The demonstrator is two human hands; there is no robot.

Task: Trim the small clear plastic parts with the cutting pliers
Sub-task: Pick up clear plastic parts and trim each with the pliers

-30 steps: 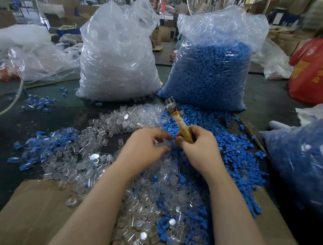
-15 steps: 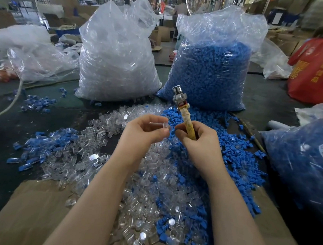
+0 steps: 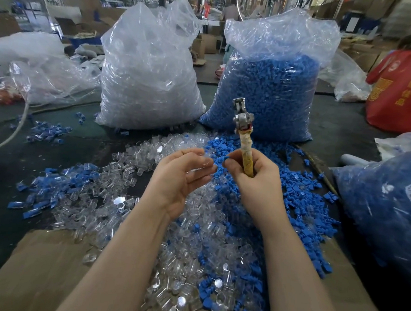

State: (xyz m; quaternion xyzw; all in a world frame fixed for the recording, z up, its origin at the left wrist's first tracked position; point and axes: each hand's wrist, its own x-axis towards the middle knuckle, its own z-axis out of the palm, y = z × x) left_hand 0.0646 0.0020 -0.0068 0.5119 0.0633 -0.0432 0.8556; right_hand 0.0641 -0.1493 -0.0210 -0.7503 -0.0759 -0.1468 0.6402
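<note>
My right hand (image 3: pixel 253 180) grips the cutting pliers (image 3: pixel 243 133) by their yellow wrapped handle, metal jaws pointing up and away. Its thumb and forefinger also pinch a small blue plastic part (image 3: pixel 222 159). My left hand (image 3: pixel 181 178) is raised palm-up beside it and pinches a small clear plastic part (image 3: pixel 205 158) at the fingertips, close to the blue one. Below both hands lies a heap of loose clear parts (image 3: pixel 194 250) mixed with blue parts (image 3: pixel 300 204).
Two tall plastic bags stand behind the heap: one of clear parts (image 3: pixel 149 75) and one of blue parts (image 3: pixel 268 92). Another bag of blue parts (image 3: pixel 384 209) sits at right. Brown cardboard (image 3: pixel 38 272) covers the near table; a red bag (image 3: pixel 403 90) is far right.
Both hands rose from the heap. The left hand turned palm-up with a clear part, the pliers tilted more upright, and a blue part now shows at the right fingertips.
</note>
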